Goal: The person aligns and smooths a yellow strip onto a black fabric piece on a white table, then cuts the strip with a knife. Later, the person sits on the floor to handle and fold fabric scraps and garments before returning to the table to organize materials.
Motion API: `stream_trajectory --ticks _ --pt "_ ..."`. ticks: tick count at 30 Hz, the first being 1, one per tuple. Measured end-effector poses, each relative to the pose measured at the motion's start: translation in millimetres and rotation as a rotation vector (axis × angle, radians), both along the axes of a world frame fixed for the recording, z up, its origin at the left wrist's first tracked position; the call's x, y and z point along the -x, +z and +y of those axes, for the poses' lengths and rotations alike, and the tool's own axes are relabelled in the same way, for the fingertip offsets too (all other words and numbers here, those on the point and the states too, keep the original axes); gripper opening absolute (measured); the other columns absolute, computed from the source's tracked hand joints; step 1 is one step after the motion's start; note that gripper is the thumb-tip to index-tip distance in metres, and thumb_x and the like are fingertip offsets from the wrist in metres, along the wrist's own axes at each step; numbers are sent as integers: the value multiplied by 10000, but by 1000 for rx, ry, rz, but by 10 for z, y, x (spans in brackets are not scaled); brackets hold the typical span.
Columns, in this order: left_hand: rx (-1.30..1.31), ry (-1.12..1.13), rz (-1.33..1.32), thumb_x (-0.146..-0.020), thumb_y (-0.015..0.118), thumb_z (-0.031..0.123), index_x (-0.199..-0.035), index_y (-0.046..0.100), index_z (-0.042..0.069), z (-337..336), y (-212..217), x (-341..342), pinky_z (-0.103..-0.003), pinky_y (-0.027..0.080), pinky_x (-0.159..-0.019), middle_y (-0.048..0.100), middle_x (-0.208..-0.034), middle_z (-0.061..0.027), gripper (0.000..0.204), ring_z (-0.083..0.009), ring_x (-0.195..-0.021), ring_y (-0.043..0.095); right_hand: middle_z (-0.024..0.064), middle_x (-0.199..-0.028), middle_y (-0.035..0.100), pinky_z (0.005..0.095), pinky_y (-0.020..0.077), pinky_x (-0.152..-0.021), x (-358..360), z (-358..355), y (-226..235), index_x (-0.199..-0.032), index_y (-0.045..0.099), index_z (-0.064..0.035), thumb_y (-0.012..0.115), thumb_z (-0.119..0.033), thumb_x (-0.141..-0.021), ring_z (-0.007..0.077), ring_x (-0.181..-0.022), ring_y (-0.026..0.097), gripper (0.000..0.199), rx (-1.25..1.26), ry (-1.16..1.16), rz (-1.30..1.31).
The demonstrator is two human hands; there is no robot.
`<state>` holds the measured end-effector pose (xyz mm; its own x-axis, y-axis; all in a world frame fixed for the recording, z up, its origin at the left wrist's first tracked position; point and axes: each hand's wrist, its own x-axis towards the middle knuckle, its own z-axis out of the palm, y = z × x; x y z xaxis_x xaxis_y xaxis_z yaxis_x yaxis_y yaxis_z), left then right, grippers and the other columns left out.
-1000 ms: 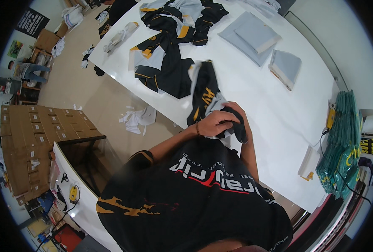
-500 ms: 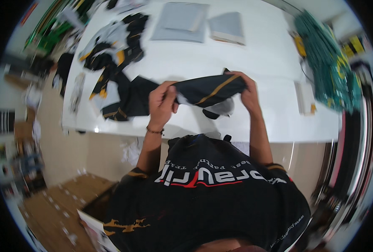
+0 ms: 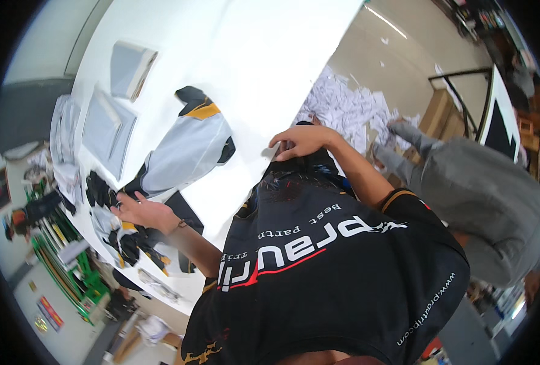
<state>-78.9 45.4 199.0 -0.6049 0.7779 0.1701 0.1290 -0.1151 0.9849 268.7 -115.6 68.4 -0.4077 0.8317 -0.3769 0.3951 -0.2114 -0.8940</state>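
A long pale grey cloth piece (image 3: 188,149) with black and gold ends lies across the white table (image 3: 264,67). My left hand (image 3: 142,212) is by its lower left end, fingers spread and holding nothing; whether it touches the cloth I cannot tell. Under and beside that hand are bunched black, grey and gold cloth pieces (image 3: 130,243), with a flat black piece (image 3: 184,216) close to my wrist. Over the table's near edge, in front of my black shirt, hangs my right hand (image 3: 303,141), its fingers loosely bent and apart with nothing seen in them.
Flat grey stacks (image 3: 102,134) and a smaller folded stack (image 3: 131,72) lie farther left on the table. White scraps (image 3: 349,106) cover the floor beyond its right edge. A person in grey clothes (image 3: 483,201) is close on my right, near a dark-framed stand (image 3: 464,73).
My view has swung to the right. Both hands have let go of the black, gold-striped cloth and moved apart. A grey-faced piece now lies spread on the table.
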Motion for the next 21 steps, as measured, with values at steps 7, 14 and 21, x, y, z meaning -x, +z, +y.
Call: stream_trajectory --ticks 7,14,21 --pt "175 -826 676 -975 683 342 -1495 433 1 387 -1036 -853 -438 252 -1212 404 -1562 -213 671 -333 -1470 347 183 -997 723 369 544 -793 -70 -1067 -1115 -1297 623 -35 718 -427 -914 279 -918 699 556 128 -575 -219" --pt "333 -1024 1495 -984 449 668 -1622 242 176 15 -1953 -1322 -638 98 -1206 87 -1672 -253 832 -519 -1522 22 162 -1007 737 379 573 -745 54 -1898 -1971 -1195 676 -37 701 -363 -919 222 -874 724 428 447 -1132 8" --pt "186 -847 1584 -1038 394 583 -1612 275 167 278 -2123 -873 -607 135 -1214 162 -1677 -201 719 -461 -1534 101 92 -897 712 422 566 -678 280 -2822 -2545 -1177 659 -84 682 -377 -941 221 -756 690 377 830 -1490 170"
